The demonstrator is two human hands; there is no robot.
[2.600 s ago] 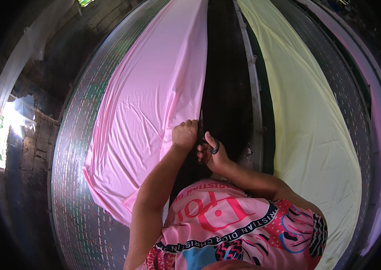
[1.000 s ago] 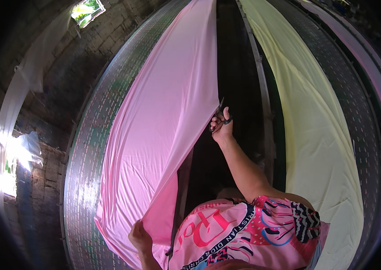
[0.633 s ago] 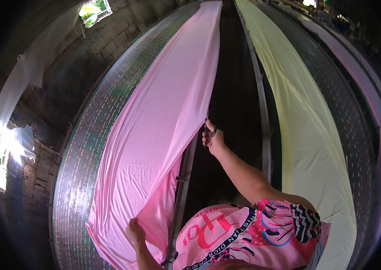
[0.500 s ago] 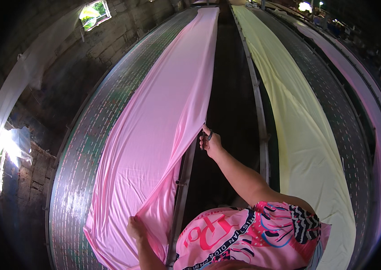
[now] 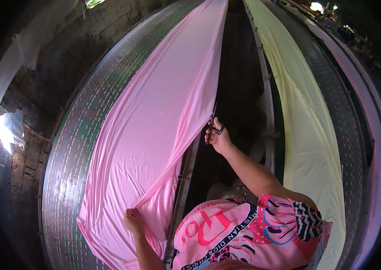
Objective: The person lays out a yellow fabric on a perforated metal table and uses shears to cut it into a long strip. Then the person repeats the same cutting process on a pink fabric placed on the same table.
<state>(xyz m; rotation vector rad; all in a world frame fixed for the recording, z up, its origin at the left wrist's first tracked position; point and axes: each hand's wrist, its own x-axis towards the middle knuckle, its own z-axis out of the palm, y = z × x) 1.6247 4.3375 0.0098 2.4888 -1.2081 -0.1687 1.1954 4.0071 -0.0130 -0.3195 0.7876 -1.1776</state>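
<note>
A long sheet of pink fabric [image 5: 150,112] lies along a table, with its right edge pulled into a taut fold. My left hand [image 5: 134,221] is closed on a gathered part of that fabric near the front. Farther off, my right hand [image 5: 219,136] grips dark-handled scissors [image 5: 220,130] at the fabric's right edge. The scissors' dark blades point away from me beside the cloth; whether they are touching it I cannot tell.
The long table [image 5: 71,180] has a dark, dash-marked surface. A metal rail [image 5: 186,175] runs along its right side. Across a dark gap, yellow fabric [image 5: 310,130] covers another table. A block wall [image 5: 30,155] with bright openings stands at left.
The view has shifted, so the tables sit differently in it. The scissors' blades now show beyond my right hand at the fabric edge. My left hand keeps its hold on the fabric.
</note>
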